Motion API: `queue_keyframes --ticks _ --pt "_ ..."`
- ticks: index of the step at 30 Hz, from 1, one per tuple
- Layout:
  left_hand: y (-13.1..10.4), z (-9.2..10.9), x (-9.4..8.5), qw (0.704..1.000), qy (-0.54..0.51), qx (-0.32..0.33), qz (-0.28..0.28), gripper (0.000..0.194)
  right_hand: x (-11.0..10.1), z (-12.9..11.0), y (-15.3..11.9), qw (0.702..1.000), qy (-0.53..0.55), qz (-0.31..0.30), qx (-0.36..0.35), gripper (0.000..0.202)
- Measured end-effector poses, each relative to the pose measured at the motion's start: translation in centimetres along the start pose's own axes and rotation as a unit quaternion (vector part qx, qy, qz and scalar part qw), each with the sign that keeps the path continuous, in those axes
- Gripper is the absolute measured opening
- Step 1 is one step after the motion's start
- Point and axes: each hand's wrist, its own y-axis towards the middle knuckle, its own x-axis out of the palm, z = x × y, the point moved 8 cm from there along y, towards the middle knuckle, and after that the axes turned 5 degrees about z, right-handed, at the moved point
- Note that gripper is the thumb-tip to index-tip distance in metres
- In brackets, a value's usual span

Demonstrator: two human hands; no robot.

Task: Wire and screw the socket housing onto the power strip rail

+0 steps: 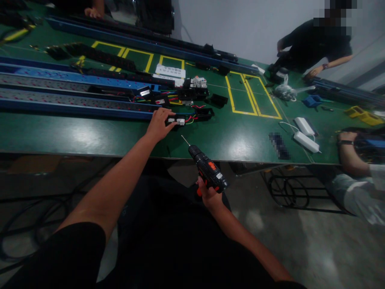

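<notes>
My right hand point(209, 196) is closed around the grip of a black and orange cordless drill point(209, 170). Its long thin bit points up and left, over the table's front edge. My left hand point(160, 125) grips the end of the nearest long blue rail point(90, 111), thumb on the near side and fingers on top. Just beyond those fingertips are white wire connectors point(179, 121), with red and green-yellow wires running to a black end housing point(205, 114). The drill bit's tip is apart from the connectors, a short way to their lower right.
More blue rails point(144, 38) lie along the green table point(222, 138). Loose black housings point(219, 100), a paper label point(170, 71) and white adapters point(306, 142) lie about. One person point(319, 44) stands at the far right; another's forearm point(350, 154) rests at the right edge.
</notes>
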Motion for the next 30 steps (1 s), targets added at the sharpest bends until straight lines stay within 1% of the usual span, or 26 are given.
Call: queue_keyframes --ticks 3,7,12,14,16,19,21,23,26,30 --pt "-0.2 0.1 0.7 0.999 0.008 0.031 -0.021 0.049 -0.1 -0.5 0.2 1.0 0.001 0.005 -0.009 0.046" --pt "-0.6 -0.3 1.1 0.999 0.026 0.01 -0.023 0.054 -0.2 -1.5 1.0 0.999 -0.024 0.009 -0.019 0.045" --pt "-0.7 0.1 1.0 0.999 0.013 0.008 -0.035 0.054 -0.3 -2.7 2.6 0.999 -0.02 0.032 -0.031 0.046" --pt "-0.6 0.2 0.8 0.999 0.002 0.004 -0.032 0.049 -0.4 -2.9 2.9 0.998 -0.018 0.043 -0.037 0.048" --pt "-0.4 0.2 0.8 0.999 -0.017 0.002 -0.029 0.038 -0.5 -2.8 2.9 0.998 -0.016 0.052 -0.036 0.048" --pt "-0.1 0.0 0.9 0.998 -0.056 0.0 -0.02 0.02 -0.3 -2.1 2.5 0.998 -0.008 0.05 -0.021 0.05" --pt "0.2 -0.4 1.0 0.997 -0.078 -0.011 -0.006 0.013 -0.2 -1.5 2.2 0.999 0.001 0.048 -0.011 0.051" --pt "0.5 -0.7 1.1 0.995 -0.093 -0.026 0.009 0.009 0.1 -1.0 2.0 0.999 0.006 0.044 -0.003 0.05" --pt "0.8 -0.8 1.3 0.994 -0.103 -0.042 0.02 0.009 0.3 -0.7 1.9 0.999 0.006 0.041 0.002 0.049" --pt "0.9 -1.0 1.4 0.993 -0.104 -0.039 0.026 0.011 0.3 -0.8 2.1 0.999 0.001 0.047 -0.005 0.048"
